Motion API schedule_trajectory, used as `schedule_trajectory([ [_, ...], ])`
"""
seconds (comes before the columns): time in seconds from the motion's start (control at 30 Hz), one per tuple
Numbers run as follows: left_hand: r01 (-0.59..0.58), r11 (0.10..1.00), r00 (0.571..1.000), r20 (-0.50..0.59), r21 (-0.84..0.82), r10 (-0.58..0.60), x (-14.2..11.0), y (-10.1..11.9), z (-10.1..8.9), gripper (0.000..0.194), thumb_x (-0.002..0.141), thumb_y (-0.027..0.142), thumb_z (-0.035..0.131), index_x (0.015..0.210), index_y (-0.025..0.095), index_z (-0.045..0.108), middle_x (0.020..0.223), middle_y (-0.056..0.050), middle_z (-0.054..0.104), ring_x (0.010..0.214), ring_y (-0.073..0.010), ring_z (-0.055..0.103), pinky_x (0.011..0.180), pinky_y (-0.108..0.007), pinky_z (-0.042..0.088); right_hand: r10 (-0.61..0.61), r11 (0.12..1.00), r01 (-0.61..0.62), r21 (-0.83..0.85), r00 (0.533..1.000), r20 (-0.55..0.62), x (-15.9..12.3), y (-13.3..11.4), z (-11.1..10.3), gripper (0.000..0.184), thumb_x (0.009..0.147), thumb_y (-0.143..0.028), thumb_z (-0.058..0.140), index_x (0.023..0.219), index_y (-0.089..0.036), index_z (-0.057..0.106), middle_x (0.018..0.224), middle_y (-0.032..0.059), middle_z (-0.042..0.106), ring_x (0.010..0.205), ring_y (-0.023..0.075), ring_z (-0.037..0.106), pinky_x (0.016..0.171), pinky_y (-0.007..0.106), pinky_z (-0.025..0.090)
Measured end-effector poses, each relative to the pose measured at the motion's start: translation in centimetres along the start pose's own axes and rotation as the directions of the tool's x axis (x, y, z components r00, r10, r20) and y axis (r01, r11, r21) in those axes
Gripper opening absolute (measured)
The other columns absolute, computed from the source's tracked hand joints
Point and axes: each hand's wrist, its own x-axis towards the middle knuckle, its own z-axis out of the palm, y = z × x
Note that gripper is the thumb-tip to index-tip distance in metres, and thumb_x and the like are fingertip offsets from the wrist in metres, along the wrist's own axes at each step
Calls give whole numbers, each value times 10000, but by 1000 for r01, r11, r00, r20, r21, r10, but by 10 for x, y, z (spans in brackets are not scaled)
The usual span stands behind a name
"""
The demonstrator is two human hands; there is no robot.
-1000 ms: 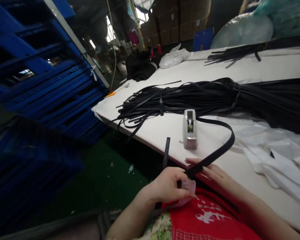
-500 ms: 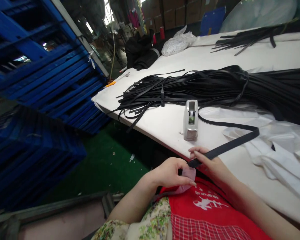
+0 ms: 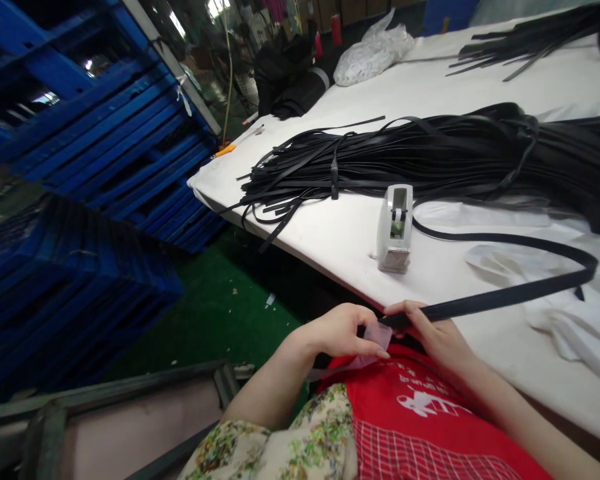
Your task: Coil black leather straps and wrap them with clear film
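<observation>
At the table's front edge, my left hand (image 3: 343, 333) curls its fingers around a thin, translucent whitish strip (image 3: 378, 335), close to the end of a black strap. Just to its right, my right hand (image 3: 433, 333) has its fingers wrapped round the same black strap (image 3: 510, 295). From there the strap runs right, bends back and loops toward the large bundle of black straps (image 3: 405, 163). Beyond my hands stands a grey tape dispenser (image 3: 396, 230), touched by neither. The strap's very end is partly hidden between my fingers.
The white table (image 3: 330, 230) also holds crumpled white sheets (image 3: 565, 327), a clear plastic bag (image 3: 373, 53), an orange-handled tool (image 3: 225, 150) and more black straps (image 3: 535, 43). Blue pallets (image 3: 125, 147) are stacked at left. A framed panel (image 3: 140, 427) sits low at left.
My right hand has slid slightly and its fingers have closed more on the strap. The strap's loop now reaches farther right. The view has shifted a little.
</observation>
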Motion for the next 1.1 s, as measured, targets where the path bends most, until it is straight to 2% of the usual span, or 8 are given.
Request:
schedule_trajectory([
  [0.13, 23, 988, 997, -73, 150, -12, -10, -8, -22, 244, 723, 333, 813, 679, 141, 670, 1072, -74, 688, 951, -176, 631, 842, -241, 462, 11, 1000, -9, 14, 988, -152, 2, -5, -20, 613, 837, -768, 517, 868, -187, 711, 637, 77, 719, 586, 229, 689, 587, 354, 603],
  [0.3, 185, 955, 979, 43, 233, -200, -12, -19, -32, 271, 732, 389, 793, 734, 134, 701, 759, -12, 686, 681, -126, 593, 636, -208, 425, -41, 995, 62, 81, 970, -240, 8, -5, -42, 527, 878, -685, 554, 891, -186, 724, 662, 74, 718, 599, 218, 684, 589, 346, 605],
  [0.43, 215, 943, 965, 96, 253, -245, -6, -25, -29, 299, 719, 415, 800, 722, 136, 694, 656, 16, 648, 596, -103, 529, 572, -203, 370, -66, 983, 108, 151, 964, -259, 9, -2, -47, 432, 885, -621, 598, 871, -210, 732, 678, 62, 712, 616, 221, 680, 602, 356, 604],
  [0.63, 148, 954, 972, 139, 261, -189, -3, -27, -28, 311, 738, 414, 789, 690, 130, 671, 624, 23, 610, 570, -92, 510, 521, -206, 307, -94, 990, 115, 76, 968, -232, 12, 0, -51, 422, 893, -629, 575, 885, -241, 741, 724, 68, 723, 646, 250, 676, 632, 404, 586],
  [0.8, 134, 966, 974, 151, 219, -170, -2, -27, -28, 298, 729, 417, 794, 709, 138, 693, 633, 22, 620, 583, -94, 513, 541, -200, 332, -147, 974, 114, -195, 975, -168, 9, 1, -46, 504, 910, -680, 486, 913, -242, 735, 732, 70, 726, 702, 274, 684, 723, 444, 570],
  [0.97, 198, 976, 976, 70, 96, -205, -3, -35, -29, 347, 772, 467, 744, 794, 121, 735, 672, 7, 649, 596, -95, 512, 561, -198, 359, -178, 929, 128, -348, 977, -115, 7, -2, -48, 538, 922, -693, 429, 871, -253, 734, 757, 71, 723, 743, 277, 681, 780, 451, 555],
  [1.03, 205, 979, 978, 36, 12, -205, 0, -36, -24, 386, 828, 492, 677, 853, 112, 742, 680, 3, 644, 594, -94, 505, 555, -197, 359, -156, 931, 108, -348, 981, -115, 8, -3, -45, 596, 918, -719, 389, 869, -248, 750, 832, 81, 742, 824, 295, 689, 849, 473, 549],
  [1.1, 182, 980, 983, 13, -85, -182, 6, -33, -13, 441, 891, 525, 578, 894, 112, 732, 670, 5, 624, 578, -91, 496, 539, -195, 352, -107, 943, 75, -325, 991, -82, 9, -4, -34, 664, 944, -718, 294, 928, -258, 773, 997, 80, 756, 1007, 320, 673, 974, 509, 503],
])
